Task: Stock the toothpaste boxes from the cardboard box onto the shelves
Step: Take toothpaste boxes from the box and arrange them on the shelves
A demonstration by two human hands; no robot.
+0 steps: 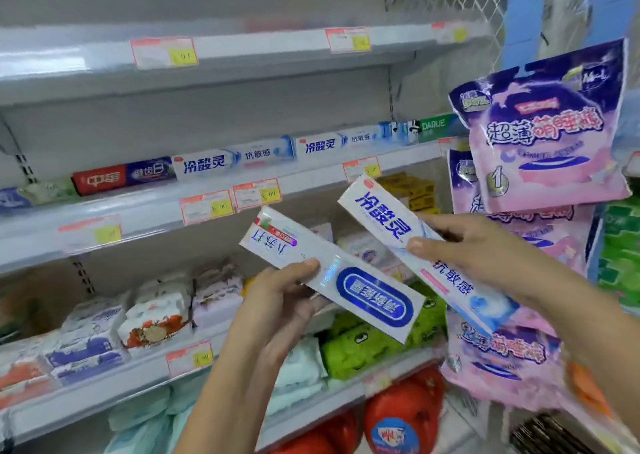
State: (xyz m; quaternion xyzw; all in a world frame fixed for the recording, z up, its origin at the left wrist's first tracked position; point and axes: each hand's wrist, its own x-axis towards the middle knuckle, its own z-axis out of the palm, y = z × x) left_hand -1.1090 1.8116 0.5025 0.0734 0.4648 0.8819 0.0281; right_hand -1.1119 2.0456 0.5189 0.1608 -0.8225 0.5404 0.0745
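My left hand (277, 301) grips a white toothpaste box with a blue oval (346, 280), held slanted in front of the shelves. My right hand (464, 249) pinches a second white toothpaste box with blue lettering (384, 218), tilted with its upper end near the middle shelf edge (145, 207). On that middle shelf lies a row of toothpaste boxes (235, 157), among them a red one (100, 178) and a green one (440, 126). The cardboard box is out of view.
The top shelf (242, 46) carries price tags along its edge. Lower shelves hold soft packs in white, blue, green (360, 346) and orange. Pink and purple hanging packs (543, 134) crowd the right side, close to my right arm. Yellow boxes (415, 190) sit behind the held box.
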